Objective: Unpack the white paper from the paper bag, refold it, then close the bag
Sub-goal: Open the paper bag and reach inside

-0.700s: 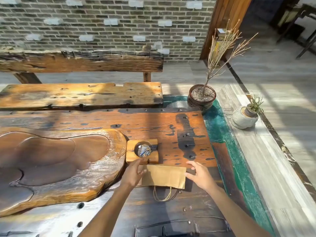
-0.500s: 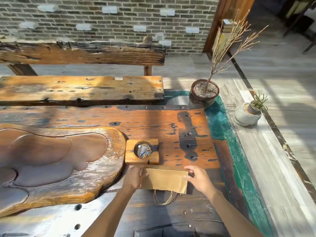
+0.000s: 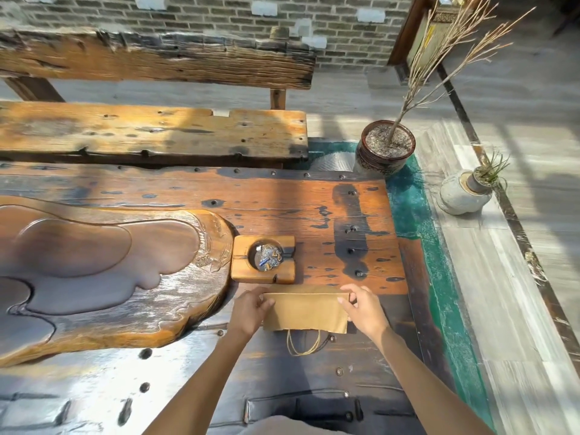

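A brown paper bag (image 3: 306, 312) lies flat on the dark wooden table (image 3: 314, 202), its twine handles (image 3: 303, 342) pointing toward me. My left hand (image 3: 251, 309) grips the bag's left edge with the thumb on top. Over on the far right corner, my right hand (image 3: 361, 306) pinches the bag, fingers curled over its edge. No white paper is visible; the bag's inside is hidden.
A square wooden ashtray (image 3: 263, 259) with foil scraps sits just beyond the bag. A large carved wooden tray (image 3: 103, 271) lies to the left. A potted dry branch (image 3: 384, 147) and a small stone vase (image 3: 464, 193) stand at the right. A bench (image 3: 150, 130) is behind the table.
Both hands have closed in on the bag's two sides, the right hand shifting to the far right corner. The view has tilted down slightly.
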Available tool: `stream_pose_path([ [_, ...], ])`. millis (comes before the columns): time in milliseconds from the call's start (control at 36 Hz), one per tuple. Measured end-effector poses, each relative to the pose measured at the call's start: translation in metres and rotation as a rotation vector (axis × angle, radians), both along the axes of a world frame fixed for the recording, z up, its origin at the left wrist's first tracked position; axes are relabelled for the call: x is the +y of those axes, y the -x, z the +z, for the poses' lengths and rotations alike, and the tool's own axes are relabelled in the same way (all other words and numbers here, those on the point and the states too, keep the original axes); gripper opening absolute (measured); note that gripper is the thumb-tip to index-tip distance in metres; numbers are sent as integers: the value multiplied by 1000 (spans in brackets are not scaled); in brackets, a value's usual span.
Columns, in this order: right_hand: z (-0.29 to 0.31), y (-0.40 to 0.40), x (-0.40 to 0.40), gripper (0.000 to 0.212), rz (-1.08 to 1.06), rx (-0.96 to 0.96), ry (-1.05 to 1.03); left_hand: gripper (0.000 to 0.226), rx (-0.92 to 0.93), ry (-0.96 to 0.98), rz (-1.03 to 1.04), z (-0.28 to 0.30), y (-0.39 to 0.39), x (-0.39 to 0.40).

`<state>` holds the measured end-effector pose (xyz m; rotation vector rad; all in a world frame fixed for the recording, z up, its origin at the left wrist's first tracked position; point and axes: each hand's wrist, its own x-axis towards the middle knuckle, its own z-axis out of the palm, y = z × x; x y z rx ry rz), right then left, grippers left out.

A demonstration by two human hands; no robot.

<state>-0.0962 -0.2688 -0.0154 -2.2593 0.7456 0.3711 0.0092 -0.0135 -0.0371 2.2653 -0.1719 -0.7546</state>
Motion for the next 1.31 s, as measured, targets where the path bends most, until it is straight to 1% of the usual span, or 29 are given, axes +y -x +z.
stream_pose_path([
  [111,-2,5,2,32,-64,-34,-14,33,102,77,138,1,4,0],
  [194,-1,10,3,40,-34,-16,-27,32,211,136,224,1,6,0],
  [222,0,13,3,46,7,0,-23,32,236,153,250,2,6,1],
  [250,1,14,3,54,84,27,28,32,257,172,279,4,6,0],
  [306,3,16,2,76,319,83,241,29,286,205,330,7,6,0],
  [333,5,17,3,87,416,83,315,28,297,216,348,8,5,-1],
  [389,8,14,7,100,546,64,354,26,308,221,360,8,4,-3],
  [472,10,7,14,104,650,76,330,23,320,229,368,8,1,-6],
  [583,15,-3,21,100,665,117,263,20,341,219,439,11,-1,-8],
  [639,21,-9,22,94,653,132,202,28,342,247,493,18,-1,-8],
  [694,26,-12,22,82,661,131,154,41,390,345,549,26,-1,-7],
  [778,32,-13,23,59,649,88,114,57,502,572,646,37,4,0],
  [806,33,-12,23,54,635,69,107,60,516,615,667,37,7,3],
  [861,36,-10,26,46,603,32,102,63,515,634,678,35,11,11],
  [917,37,-7,28,43,560,11,93,62,497,589,670,33,13,17],
  [1000,36,-4,29,42,495,4,87,51,455,505,659,35,14,21],
  [1111,32,-6,28,22,401,54,40,27,232,372,611,35,17,24],
  [1167,35,-5,29,20,360,55,1,21,170,345,496,37,19,23],
  [1194,38,-5,30,22,336,50,-25,23,174,343,427,38,19,21],
  [1250,41,-5,30,24,297,64,-64,35,209,330,317,40,18,18],
  [1306,43,-5,31,24,265,96,-101,45,164,231,226,41,16,14],
])
